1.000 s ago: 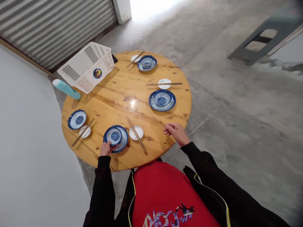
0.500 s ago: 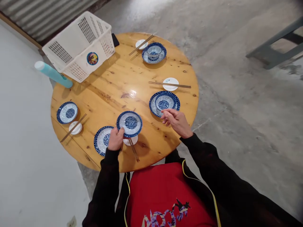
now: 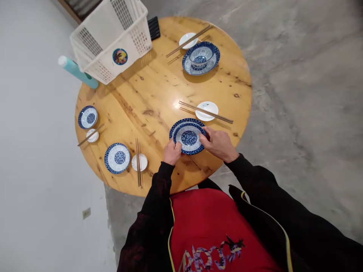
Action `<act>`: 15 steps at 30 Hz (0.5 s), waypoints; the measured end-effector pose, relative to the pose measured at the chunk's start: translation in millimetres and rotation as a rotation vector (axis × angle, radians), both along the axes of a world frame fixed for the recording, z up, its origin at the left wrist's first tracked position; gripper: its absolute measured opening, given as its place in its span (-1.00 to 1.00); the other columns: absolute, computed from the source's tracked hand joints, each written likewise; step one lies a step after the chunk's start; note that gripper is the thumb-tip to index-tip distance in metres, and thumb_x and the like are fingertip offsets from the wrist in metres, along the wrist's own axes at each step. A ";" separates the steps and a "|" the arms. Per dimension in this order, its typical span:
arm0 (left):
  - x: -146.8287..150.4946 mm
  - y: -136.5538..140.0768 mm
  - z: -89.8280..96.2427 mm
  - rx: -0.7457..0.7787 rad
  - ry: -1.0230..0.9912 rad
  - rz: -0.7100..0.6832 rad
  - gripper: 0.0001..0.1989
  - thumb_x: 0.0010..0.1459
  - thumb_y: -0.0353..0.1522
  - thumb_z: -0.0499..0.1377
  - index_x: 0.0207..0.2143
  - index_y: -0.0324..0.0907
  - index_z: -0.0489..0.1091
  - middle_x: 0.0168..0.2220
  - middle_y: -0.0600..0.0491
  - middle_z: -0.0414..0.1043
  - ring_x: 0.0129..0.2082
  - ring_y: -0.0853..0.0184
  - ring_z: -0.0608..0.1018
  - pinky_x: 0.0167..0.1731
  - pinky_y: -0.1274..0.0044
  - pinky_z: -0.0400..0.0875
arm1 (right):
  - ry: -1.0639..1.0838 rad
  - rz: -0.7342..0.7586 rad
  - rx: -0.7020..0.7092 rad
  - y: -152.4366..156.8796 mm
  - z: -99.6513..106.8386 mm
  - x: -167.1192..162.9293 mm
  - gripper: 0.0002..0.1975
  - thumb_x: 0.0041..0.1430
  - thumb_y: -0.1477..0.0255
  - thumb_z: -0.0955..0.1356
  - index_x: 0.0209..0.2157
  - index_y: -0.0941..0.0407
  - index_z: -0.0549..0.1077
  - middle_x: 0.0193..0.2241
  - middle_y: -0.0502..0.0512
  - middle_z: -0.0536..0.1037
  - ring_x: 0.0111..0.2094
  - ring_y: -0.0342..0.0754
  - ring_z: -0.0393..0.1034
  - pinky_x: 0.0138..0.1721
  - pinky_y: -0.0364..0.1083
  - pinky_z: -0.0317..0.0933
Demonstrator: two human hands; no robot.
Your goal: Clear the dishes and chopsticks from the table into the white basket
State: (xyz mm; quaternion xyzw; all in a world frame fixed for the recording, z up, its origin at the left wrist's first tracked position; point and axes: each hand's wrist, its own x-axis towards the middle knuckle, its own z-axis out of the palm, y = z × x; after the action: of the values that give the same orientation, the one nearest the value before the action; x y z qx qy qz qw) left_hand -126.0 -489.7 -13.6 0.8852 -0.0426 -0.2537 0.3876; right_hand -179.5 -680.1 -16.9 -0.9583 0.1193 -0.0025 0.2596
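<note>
Gripping blue bowl (image 3: 189, 138) with both hands | left hand (image 3: 172, 152) near rim, right hand (image 3: 218, 143) right rim | I held it directly above plate (image 3: 181, 124) on desk (image 3: 159, 94).

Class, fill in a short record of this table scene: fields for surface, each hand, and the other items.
Surface: round wooden table
Left hand: grips the near-left rim of a blue patterned bowl
Right hand: grips the bowl's right rim
Under bowl: blue plate
Nearby: chopsticks across a white dish
Far left: white basket
</note>
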 end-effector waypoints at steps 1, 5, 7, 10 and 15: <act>0.3 -3.2 1.3 0.020 0.006 0.023 -0.80 0.35 -0.37 0.00 -0.13 -0.15 0.41 -0.32 0.03 0.55 -0.27 0.22 0.64 -0.19 0.41 0.58 | 0.013 0.013 -0.017 -1.7 -0.9 2.7 -0.60 0.34 0.31 0.23 0.01 0.24 0.54 -0.40 0.27 0.64 -0.35 0.16 0.52 -0.34 -0.04 0.12; 3.9 -12.4 9.8 0.197 -0.011 0.015 -0.67 0.40 -0.34 -0.04 0.13 -0.17 0.32 -0.25 -0.06 0.62 -0.18 0.11 0.68 -0.05 0.33 0.54 | 0.084 0.067 -0.056 -4.0 -4.6 13.1 -0.62 0.35 0.34 0.20 -0.05 0.25 0.53 -0.37 0.31 0.65 -0.37 0.15 0.51 -0.37 -0.04 0.08; 6.3 -15.8 14.6 0.308 -0.043 -0.026 -0.61 0.41 -0.34 -0.05 0.22 -0.22 0.26 -0.14 -0.15 0.64 -0.06 0.03 0.68 0.02 0.30 0.50 | 0.125 0.081 -0.067 -3.9 -6.7 16.6 -0.62 0.35 0.35 0.19 -0.04 0.26 0.52 -0.34 0.34 0.66 -0.35 0.16 0.53 -0.37 -0.05 0.08; 9.8 -19.4 19.7 0.415 -0.067 -0.091 -0.54 0.42 -0.34 -0.07 0.30 -0.27 0.20 -0.02 -0.24 0.62 0.05 -0.01 0.65 0.06 0.29 0.46 | 0.186 0.086 -0.082 -3.2 -9.6 19.7 -0.63 0.37 0.36 0.18 -0.03 0.26 0.50 -0.30 0.36 0.67 -0.31 0.18 0.55 -0.36 -0.05 0.11; 16.5 -20.8 19.2 0.477 -0.070 -0.150 -0.46 0.44 -0.31 -0.10 0.39 -0.31 0.11 0.01 -0.28 0.62 0.05 0.00 0.66 0.05 0.31 0.46 | 0.190 0.088 -0.078 -3.8 -13.7 24.0 -0.52 0.38 0.39 0.18 0.21 0.28 0.40 -0.21 0.33 0.69 -0.20 0.19 0.61 -0.27 -0.04 0.23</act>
State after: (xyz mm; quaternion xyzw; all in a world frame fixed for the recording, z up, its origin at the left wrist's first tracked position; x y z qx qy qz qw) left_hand -109.4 -510.5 5.6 0.9542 -0.0607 -0.2540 0.1462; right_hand -155.5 -683.9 -30.6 -0.9679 0.1012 0.0952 0.2096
